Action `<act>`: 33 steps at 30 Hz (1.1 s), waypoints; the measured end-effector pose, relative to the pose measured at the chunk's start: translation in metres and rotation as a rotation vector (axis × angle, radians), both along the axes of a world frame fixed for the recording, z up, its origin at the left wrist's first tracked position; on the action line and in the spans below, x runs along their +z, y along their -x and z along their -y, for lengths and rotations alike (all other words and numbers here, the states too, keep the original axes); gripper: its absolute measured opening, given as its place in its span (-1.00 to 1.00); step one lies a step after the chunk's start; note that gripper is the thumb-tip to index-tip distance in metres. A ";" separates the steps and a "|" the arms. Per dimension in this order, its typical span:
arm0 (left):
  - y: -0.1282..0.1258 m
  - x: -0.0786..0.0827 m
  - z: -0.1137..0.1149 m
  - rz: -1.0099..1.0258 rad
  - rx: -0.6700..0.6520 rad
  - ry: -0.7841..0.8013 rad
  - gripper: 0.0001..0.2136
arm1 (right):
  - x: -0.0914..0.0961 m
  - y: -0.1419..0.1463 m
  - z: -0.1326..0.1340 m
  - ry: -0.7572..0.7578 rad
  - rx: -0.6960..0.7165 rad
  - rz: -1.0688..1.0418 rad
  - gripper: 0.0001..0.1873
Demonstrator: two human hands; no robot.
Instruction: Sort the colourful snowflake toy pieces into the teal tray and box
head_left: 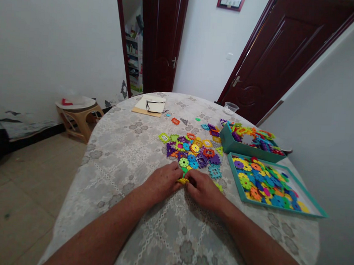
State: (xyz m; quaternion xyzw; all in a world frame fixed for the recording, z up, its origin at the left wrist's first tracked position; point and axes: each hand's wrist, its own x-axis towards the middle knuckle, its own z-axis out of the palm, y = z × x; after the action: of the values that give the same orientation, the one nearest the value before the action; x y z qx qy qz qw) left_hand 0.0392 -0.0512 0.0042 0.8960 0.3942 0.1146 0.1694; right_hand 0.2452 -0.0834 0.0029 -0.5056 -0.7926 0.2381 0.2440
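Observation:
My left hand [162,182] and my right hand [202,188] meet at the middle of the round table [127,153], fingers curled together round small plastic pieces, a yellow one [183,181] and a green one above it [184,171]. Both hands are closed on these pieces. Just beyond the fingertips lies a loose pile of coloured gear-shaped and square building pieces [194,149] in purple, yellow, blue, green and orange.
A teal box [234,146] full of pieces stands at the right, with its teal lid [313,207] holding several more in front of it. Glasses on a notebook [150,105] and a clear cup [231,108] sit far back. A low stool [76,114] stands left.

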 end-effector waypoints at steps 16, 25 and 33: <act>0.003 0.003 -0.001 0.018 -0.014 0.049 -0.86 | -0.003 -0.007 0.001 0.033 0.015 -0.164 -0.76; 0.009 -0.003 -0.006 -0.065 0.076 0.027 -0.86 | -0.015 -0.015 -0.010 -0.175 -0.104 0.108 -0.81; 0.011 0.005 -0.004 -0.074 0.116 0.055 -0.86 | -0.009 -0.007 -0.009 -0.128 -0.102 0.321 -0.67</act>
State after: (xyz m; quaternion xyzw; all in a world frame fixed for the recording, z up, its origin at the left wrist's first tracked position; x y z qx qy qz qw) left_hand 0.0285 -0.0472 0.0093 0.8701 0.4547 0.0802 0.1724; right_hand 0.2522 -0.0743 -0.0059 -0.5599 -0.8083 0.0907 0.1578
